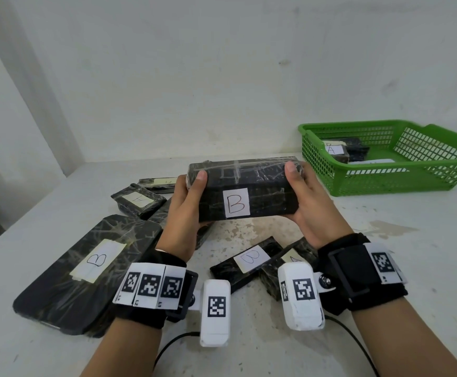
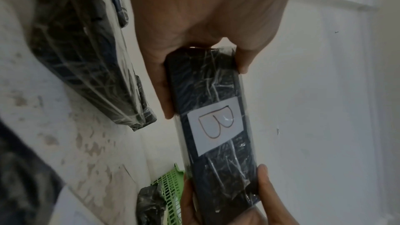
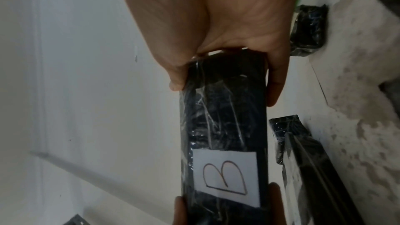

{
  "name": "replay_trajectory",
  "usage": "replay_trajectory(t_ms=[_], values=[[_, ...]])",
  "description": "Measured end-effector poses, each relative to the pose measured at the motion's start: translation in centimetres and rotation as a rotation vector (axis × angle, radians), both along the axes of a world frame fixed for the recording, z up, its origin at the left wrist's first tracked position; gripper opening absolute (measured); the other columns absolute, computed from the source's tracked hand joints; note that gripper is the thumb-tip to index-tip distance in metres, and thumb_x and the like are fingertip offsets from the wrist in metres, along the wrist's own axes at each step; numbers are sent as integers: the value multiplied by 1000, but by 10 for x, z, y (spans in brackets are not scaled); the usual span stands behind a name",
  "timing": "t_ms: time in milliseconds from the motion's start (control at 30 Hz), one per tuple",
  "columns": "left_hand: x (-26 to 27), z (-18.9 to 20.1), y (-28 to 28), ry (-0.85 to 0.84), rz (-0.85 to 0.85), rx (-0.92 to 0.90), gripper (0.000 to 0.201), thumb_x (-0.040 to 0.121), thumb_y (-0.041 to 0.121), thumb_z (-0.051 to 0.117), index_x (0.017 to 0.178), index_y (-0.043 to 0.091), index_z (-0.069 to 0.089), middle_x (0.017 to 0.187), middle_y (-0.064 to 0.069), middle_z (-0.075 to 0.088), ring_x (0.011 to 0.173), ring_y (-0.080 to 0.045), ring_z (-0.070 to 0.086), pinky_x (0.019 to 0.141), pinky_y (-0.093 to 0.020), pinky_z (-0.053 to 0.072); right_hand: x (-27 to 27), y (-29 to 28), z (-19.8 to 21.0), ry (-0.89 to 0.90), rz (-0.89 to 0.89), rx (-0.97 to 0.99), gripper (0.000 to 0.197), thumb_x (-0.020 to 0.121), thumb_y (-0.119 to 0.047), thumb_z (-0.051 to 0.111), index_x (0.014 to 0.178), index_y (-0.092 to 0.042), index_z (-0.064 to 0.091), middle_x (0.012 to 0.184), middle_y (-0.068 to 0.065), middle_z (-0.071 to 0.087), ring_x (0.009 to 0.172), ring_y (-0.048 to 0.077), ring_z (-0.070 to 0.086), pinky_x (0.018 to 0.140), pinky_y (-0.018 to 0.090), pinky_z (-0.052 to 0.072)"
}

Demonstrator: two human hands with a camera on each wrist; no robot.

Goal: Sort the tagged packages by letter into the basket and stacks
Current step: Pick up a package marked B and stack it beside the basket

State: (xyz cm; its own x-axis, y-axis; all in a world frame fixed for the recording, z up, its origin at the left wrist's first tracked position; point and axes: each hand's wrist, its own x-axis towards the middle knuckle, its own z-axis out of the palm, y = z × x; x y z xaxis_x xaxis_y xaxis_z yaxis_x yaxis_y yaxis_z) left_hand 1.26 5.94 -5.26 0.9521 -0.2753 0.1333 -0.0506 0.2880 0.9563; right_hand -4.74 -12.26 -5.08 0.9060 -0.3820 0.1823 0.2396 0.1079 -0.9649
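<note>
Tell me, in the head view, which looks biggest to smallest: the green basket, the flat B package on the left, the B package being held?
1. Basket and flat B package: look alike, and the package lies nearer the camera, so no ranking.
2. Held B package: smallest.

A white, stained surface (image 1: pixel 262 235) is meeting a pale wall (image 1: pixel 194 77) behind it. A black cable (image 1: pixel 167 346) is trailing across the surface's near edge.

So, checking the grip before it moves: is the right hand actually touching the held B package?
Touching. In the right wrist view the right hand wraps the end of the B package, thumb and fingers pressed on opposite sides.
</note>
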Motion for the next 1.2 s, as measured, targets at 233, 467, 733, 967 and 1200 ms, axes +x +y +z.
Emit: replay_trajectory(t_ms=[233, 467, 733, 967, 1200], values=[[-1, 6, 6, 12, -148, -25, 75, 77, 73, 36, 124, 21, 64, 122, -3, 71, 119, -21, 63, 101, -50, 47, -3, 0, 3, -28, 27, 62, 70, 84, -69, 51, 122, -12, 53, 119, 3, 68, 118, 20, 62, 104, 52, 46], [3, 2, -1, 64, -82, -22, 24, 100, 35, 48, 108, 12, 47, 109, -5, 65, 100, -17, 66, 86, -43, 58, 1, 1, 0, -80, -72, 32, 35, 72, -61, 62, 73, -29, 46, 97, 5, 43, 96, 22, 42, 97, 45, 34], [3, 2, 2, 31, -82, -124, 51, 80, 45, 70, 113, 9, 54, 109, -13, 63, 102, -24, 63, 88, -38, 51, 3, 2, -1, -18, -50, -7, 52, 70, -78, 62, 82, -28, 54, 101, 4, 53, 105, 23, 52, 112, 58, 32], [2, 2, -2, 58, 12, -86, 40, 81, 25, 75, 112, 6, 57, 103, -6, 69, 91, -18, 68, 81, -38, 51, 1, 6, -2, -4, -24, -19, 78, 64, -80, 66, 99, -12, 52, 110, 14, 62, 110, 26, 59, 109, 57, 38], [-3, 7, -1, 103, 21, -53, 123, 51, 58, 91, 147, 4, 37, 143, -14, 53, 124, -26, 59, 104, -47, 47, 7, 6, -10, -6, -59, -61, 66, 56, -72, 79, 99, -29, 52, 127, 12, 63, 124, 27, 57, 111, 51, 39]])
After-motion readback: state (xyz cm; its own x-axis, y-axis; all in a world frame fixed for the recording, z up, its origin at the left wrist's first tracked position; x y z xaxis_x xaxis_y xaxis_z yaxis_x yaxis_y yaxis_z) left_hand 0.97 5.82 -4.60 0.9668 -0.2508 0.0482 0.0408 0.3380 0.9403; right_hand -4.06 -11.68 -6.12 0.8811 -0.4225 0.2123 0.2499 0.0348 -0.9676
